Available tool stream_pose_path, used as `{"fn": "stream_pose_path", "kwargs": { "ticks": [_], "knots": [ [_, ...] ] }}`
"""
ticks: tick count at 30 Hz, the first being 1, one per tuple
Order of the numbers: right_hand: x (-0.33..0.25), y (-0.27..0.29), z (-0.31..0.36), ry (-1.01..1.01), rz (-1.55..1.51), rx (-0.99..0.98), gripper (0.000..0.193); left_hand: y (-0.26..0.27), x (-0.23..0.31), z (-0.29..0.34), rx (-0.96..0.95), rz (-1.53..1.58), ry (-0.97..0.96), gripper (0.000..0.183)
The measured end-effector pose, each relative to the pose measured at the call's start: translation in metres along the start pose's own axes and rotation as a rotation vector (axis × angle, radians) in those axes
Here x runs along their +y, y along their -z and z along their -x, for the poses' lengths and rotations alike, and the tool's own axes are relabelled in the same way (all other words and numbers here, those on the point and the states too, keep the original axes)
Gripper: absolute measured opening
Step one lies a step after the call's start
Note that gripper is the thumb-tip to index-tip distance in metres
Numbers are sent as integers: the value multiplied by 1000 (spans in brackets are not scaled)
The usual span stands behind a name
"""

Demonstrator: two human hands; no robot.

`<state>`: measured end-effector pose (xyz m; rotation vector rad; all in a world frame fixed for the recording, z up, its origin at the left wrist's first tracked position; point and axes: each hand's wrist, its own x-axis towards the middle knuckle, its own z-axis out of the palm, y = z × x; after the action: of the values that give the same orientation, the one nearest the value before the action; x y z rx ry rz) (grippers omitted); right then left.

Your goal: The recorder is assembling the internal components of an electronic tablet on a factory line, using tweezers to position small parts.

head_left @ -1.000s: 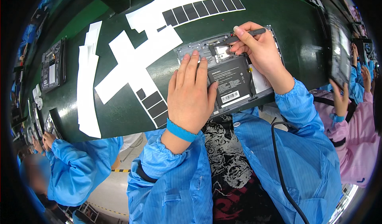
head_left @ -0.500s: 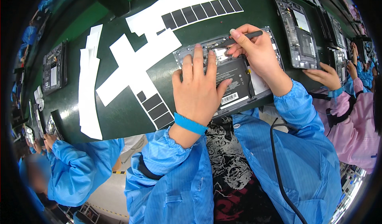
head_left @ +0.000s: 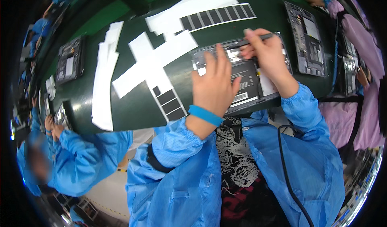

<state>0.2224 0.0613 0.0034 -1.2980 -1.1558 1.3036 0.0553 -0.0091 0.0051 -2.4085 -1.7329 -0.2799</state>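
Observation:
An opened laptop base (head_left: 197,58) lies on the green table in front of me, with its black battery (head_left: 246,77) and inner boards exposed. My left hand (head_left: 213,86), wearing a blue wrist strap (head_left: 205,115), rests on the base's left part with fingers stretched out. Between the thumb and fingers of my right hand (head_left: 269,61) are dark tweezers (head_left: 267,36), which point left over the far part of the base. Motion blur and my fingers hide what the tips touch.
Left of the base lie white paper sheets (head_left: 151,63) and strips of black stickers (head_left: 219,16). Another opened laptop base (head_left: 308,41) is at the right. A stack of similar units (head_left: 69,61) stands at far left. Co-workers sit on both sides, one in a pink sleeve (head_left: 342,126).
The whole scene has shifted rightward in view. My left hand stays on the base and my right keeps the tweezers. The co-worker's hand has left the right-hand laptop base.

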Motion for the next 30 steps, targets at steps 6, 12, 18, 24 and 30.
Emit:
{"fn": "stream_pose_path", "kwargs": {
  "ticks": [6, 12, 18, 24, 30],
  "knots": [
    [-3, 12, 2, 175, -98, 84, 31, 5, -10, 9, 4, -24, -47, 58],
    [-40, -50, 34, 178, -28, -165, 19, 28, -90, 91, 189, 484, 254, 40],
    [-5, -157, 24, 103, 302, -390, 18, -4, -111, 120, 109, 336, 281, 63],
    [2, -170, 26, 44, 372, -412, 20, -10, -113, 124, 179, 347, 245, 63],
    [2, -177, 32, -7, 287, -401, 18, -9, -112, 124, 146, 240, 228, 58]
  ]
}}
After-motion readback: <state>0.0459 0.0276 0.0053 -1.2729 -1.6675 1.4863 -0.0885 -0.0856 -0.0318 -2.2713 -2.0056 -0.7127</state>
